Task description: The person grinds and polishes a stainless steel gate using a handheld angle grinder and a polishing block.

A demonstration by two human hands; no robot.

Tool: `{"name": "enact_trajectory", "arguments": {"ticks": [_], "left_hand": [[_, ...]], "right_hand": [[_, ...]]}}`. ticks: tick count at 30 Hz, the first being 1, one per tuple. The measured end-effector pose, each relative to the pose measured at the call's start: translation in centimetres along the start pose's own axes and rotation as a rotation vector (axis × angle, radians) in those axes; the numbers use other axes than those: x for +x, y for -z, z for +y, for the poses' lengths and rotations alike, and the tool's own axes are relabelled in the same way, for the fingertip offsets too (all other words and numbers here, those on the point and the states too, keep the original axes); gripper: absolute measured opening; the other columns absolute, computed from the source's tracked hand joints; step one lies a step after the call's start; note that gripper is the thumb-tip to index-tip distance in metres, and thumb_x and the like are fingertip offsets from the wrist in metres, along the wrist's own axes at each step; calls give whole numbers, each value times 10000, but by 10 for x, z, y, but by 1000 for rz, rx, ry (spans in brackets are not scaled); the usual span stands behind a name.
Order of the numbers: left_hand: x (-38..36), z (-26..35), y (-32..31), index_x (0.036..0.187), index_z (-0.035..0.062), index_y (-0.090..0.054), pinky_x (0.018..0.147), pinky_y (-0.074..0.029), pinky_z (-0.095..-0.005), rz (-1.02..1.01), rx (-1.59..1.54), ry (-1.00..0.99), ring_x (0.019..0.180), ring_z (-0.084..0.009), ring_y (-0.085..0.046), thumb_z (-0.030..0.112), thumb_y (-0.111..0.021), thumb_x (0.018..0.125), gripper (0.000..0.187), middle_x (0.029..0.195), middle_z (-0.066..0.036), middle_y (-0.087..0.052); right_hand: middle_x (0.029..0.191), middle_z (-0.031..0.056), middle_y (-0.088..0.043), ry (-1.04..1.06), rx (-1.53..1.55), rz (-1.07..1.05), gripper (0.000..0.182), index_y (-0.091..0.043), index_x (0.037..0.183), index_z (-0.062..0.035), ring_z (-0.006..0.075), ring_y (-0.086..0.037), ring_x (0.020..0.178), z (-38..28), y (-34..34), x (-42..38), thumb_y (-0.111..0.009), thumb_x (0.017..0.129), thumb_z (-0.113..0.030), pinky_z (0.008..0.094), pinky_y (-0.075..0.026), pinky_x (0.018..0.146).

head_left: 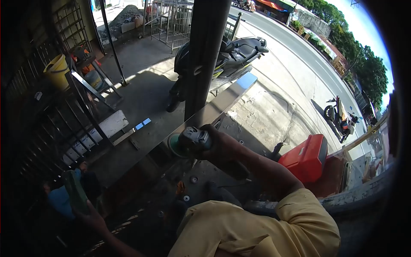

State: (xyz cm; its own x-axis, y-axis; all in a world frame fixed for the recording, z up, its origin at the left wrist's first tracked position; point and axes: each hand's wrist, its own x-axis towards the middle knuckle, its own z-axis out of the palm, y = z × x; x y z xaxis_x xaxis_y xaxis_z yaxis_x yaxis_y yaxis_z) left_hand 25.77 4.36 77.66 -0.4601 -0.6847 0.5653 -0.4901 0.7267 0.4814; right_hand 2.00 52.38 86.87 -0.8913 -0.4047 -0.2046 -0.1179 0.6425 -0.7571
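Observation:
My right hand (220, 143) is wrapped round an angle grinder (196, 138) with a metal head. The grinder's greenish disc (174, 144) is right at a long flat-faced metal bar (214, 103), which runs from the middle toward the upper right beside a dark post. At the lower left, in shadow, my left hand (92, 219) grips a long, flat dark green piece (75, 190) by its lower end. What this green piece is, I cannot tell.
A person in a blue shirt (62, 201) is low at the left, behind the green piece. A dark post (205, 55) stands ahead, with a motorcycle (242, 55) behind it. A red box (305, 157) is at the right. A yellow bucket (57, 72) stands at the left.

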Motion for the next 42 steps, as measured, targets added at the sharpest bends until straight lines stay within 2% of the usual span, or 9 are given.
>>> {"name": "enact_trajectory", "arguments": {"ticks": [2,6,10,14,22,26,33,38,42], "left_hand": [[2,-2,-2,1456,-54,-432,1097,-415,-458,-22,12,14,1324,-385,-523,356,-660,996,657,1411,-272,-529],[12,1,-8,1417,-30,-496,1066,-452,-457,20,87,-27,1263,-380,-574,264,-688,977,564,1362,-245,-584],[19,12,-8,1434,-28,-484,1064,-452,-447,-50,123,35,1276,-373,-571,276,-677,986,575,1382,-249,-576],[16,-5,-10,1440,-28,-484,1063,-456,-439,-7,113,-41,1282,-366,-576,300,-670,995,584,1389,-256,-577],[21,-11,-13,1415,-54,-513,1065,-461,-418,-49,290,31,1271,-355,-590,335,-678,991,598,1391,-254,-583],[17,-14,-9,1406,-56,-524,1043,-477,-413,-11,202,-129,1258,-357,-596,373,-682,984,622,1377,-250,-594],[17,1,-9,1407,-19,-543,1042,-475,-422,-45,334,51,1257,-358,-597,401,-696,970,625,1374,-225,-605],[18,-27,-13,1426,-2,-528,1067,-454,-427,-32,368,-78,1274,-366,-582,384,-689,975,615,1382,-235,-594],[21,-9,-6,1452,4,-495,1098,-424,-448,-249,210,-19,1302,-378,-557,302,-712,955,620,1404,-237,-575]], "right_hand": [[1160,224,-682,-23,-29,75,895,-440,1414,-7,319,-673,1115,16,20,12,-877,714,-353,400,-526,960],[1107,159,-694,-183,12,173,785,-557,1274,35,243,-680,1012,38,77,27,-887,700,-386,369,-535,891],[1072,135,-698,-131,150,202,786,-572,1265,27,211,-684,951,100,137,61,-886,688,-404,337,-546,825],[1046,118,-673,-352,20,357,824,-529,1252,44,173,-661,907,132,172,80,-916,683,-409,325,-552,801],[1157,225,-677,-82,-66,1,911,-454,1364,20,300,-679,1098,49,88,49,-889,690,-412,393,-528,937],[1158,197,-678,-138,-162,13,866,-473,1372,-17,312,-677,1094,42,100,53,-885,685,-347,406,-535,935],[1094,227,-701,-249,-470,180,800,-458,1358,-7,361,-702,1049,72,189,104,-832,740,-351,439,-552,885],[1079,228,-704,-200,-708,107,776,-461,1353,-9,366,-704,1041,27,157,125,-817,748,-340,443,-554,874],[1068,229,-707,-145,-812,56,757,-464,1349,-10,370,-705,1035,0,128,117,-804,755,-332,447,-556,865]]}}
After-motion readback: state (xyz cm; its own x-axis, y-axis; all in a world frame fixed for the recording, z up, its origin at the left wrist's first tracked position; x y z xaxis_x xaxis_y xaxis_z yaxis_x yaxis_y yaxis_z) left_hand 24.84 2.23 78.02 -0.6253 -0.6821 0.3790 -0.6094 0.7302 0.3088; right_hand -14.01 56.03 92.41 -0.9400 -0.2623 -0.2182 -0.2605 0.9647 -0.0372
